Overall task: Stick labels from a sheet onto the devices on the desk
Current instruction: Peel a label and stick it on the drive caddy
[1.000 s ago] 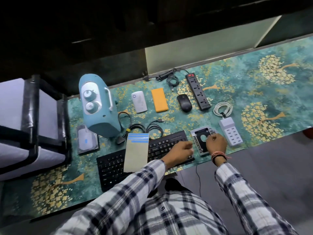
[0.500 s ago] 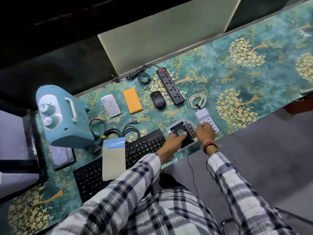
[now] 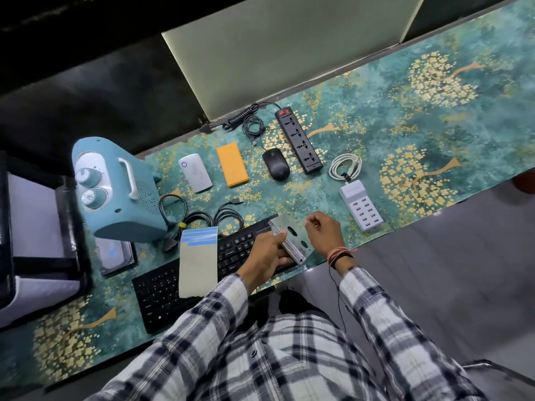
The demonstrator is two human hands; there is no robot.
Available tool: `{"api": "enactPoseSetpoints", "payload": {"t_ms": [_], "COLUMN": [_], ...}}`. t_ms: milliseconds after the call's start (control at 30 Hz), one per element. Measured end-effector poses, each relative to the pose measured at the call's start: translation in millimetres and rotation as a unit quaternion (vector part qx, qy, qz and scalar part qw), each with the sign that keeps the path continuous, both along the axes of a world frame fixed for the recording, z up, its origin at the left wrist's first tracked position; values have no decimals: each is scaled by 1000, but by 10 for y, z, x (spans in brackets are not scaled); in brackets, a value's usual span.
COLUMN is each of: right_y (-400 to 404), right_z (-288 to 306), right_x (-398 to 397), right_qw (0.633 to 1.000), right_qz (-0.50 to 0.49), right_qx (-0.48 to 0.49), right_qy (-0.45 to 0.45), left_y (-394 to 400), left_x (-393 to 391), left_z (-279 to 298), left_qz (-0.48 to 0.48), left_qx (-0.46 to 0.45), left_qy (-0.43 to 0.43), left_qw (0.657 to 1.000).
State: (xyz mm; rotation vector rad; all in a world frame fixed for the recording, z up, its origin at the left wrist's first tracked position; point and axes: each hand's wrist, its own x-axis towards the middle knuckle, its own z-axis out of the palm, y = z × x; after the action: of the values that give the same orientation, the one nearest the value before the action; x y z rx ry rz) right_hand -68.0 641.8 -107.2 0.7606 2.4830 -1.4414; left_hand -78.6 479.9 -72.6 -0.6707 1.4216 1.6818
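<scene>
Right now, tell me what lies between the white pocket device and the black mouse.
In the head view, the orange power bank lies flat on the mat between the white pocket device and the black mouse, apart from both.

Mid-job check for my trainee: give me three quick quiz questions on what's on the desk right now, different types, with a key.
1. True or false: the label sheet lies on the keyboard.
2. Which hand grips the metal drive tray? A) left hand B) neither
3. Fill in: the orange power bank lies between the white device and the ____.

Key: 1 true; 2 A; 3 mouse.
</scene>
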Motion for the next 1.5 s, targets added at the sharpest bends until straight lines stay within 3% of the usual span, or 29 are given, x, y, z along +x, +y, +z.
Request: {"api": "enactPoseSetpoints", "payload": {"t_ms": [200,433,767,1100,1300,1500], "right_y": [31,27,-30,173,216,138], "right_z": [-175,-180,-212,-209,-173,-169], "right_x": [28,-87,-177,-112,34,119], "right_qw": [990,987,978,988,983,986], "right_qz": [104,103,144,136,179,157], "right_qx": [89,99,111,-27,-24,-22], "right_qy": [12,-80,-102,-69,-39,-48], "left_y": [-78,-90,-63,-85,-115,-93], "left_x": [52,58,24,2,4,-7], "left_z": [-11,19,11,-2,-17,-29], "left_qz": [-19,-33,-34,-34,-24,-16], "left_qx": [-25,-23,-26,-17,-19,-25], "left_qy": [18,21,19,18,7,0], "left_qw": [999,999,999,999,999,1000]}}
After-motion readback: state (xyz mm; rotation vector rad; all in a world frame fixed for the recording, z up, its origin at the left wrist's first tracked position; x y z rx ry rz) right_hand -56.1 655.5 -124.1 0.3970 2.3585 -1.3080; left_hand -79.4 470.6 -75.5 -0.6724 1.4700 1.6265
